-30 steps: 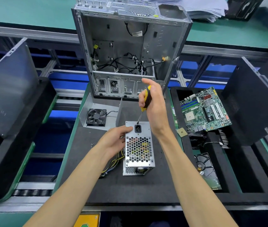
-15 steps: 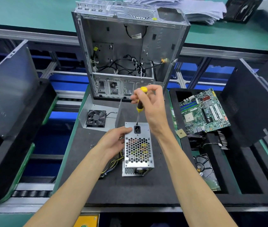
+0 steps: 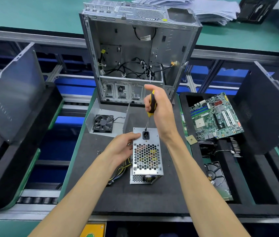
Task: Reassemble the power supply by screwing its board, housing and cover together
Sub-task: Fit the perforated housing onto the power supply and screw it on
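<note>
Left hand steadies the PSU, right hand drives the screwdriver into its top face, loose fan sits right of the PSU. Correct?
Not quite. In the head view the fan sits left of the PSU, not right. The left hand steadies it and the right hand drives the screwdriver into its top face.

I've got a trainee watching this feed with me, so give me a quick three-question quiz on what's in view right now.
1. True or false: the screwdriver tip is set at the far edge of the power supply, just above its black socket.
2. Which hand steadies the power supply? A) the left hand B) the right hand C) neither
3. Fill in: the loose cooling fan lies to the ____ of the power supply.

Key
1. True.
2. A; the right hand grips the screwdriver's yellow and black handle.
3. Left, on the far side, inside a bent grey metal bracket.
</note>
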A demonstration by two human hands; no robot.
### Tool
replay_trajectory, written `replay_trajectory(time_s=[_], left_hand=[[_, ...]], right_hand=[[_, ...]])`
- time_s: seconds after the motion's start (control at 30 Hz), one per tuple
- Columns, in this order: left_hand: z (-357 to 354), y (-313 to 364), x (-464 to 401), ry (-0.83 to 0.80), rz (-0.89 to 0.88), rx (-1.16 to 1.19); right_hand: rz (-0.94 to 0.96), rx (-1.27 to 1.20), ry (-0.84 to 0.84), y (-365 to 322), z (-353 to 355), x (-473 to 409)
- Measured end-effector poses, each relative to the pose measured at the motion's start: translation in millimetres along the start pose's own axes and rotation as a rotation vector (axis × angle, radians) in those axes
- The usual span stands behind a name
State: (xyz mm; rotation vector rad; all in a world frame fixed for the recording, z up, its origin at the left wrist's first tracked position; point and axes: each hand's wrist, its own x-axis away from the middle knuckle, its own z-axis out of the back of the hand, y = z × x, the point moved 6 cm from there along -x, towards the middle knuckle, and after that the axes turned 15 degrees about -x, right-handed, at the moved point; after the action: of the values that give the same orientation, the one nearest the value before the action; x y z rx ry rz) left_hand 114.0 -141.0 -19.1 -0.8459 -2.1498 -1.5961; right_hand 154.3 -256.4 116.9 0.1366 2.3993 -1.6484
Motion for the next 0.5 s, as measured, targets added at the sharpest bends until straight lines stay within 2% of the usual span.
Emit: replay_trajectory(time_s=[0.1,0.5], left_hand=[[1.7,-0.4,-0.5,0.003,-0.007,0.006],[0.9,-1.3,1.0,-0.011,-0.035,-0.014]], right_hand=[[-0.035,-0.008,0.007,2.8,0.2,-0.3],[0.089,0.074,0.040,3.1,-6.6,3.5]])
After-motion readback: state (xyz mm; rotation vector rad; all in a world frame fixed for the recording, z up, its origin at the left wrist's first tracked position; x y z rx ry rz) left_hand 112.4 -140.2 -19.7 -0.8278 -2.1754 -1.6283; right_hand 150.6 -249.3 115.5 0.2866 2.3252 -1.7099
